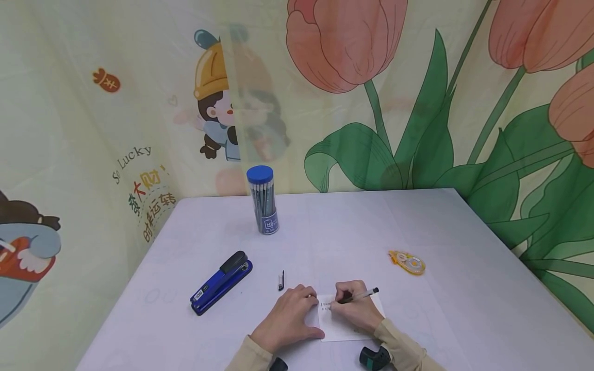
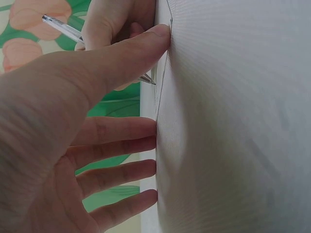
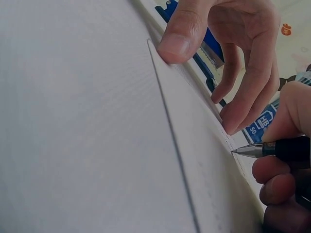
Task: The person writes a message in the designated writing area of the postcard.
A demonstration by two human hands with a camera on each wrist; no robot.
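Note:
My right hand (image 1: pixel 361 310) pinches a pen (image 1: pixel 368 293), a gel or ballpoint type with a pale barrel and dark grip. The pen's metal tip (image 3: pixel 245 150) touches a small white sheet of paper (image 1: pixel 339 332), where a little dark handwriting shows near the upper left. At the sheet's left side rests my left hand (image 1: pixel 287 319), its fingers spread and lightly bent. Its thumb (image 2: pixel 146 43) presses the paper's near corner, while the other fingertips touch the tabletop around the left edge. A pen cap (image 1: pixel 281 281) lies just beyond the left hand.
On the left of the white table (image 1: pixel 218 221) lies a blue stapler (image 1: pixel 220 283). Toward the back stands a blue-lidded tub of pencils (image 1: pixel 264 201). A yellow correction tape (image 1: pixel 407 262) lies to the right, beyond my right hand. Printed curtains (image 1: pixel 264 31) hang behind.

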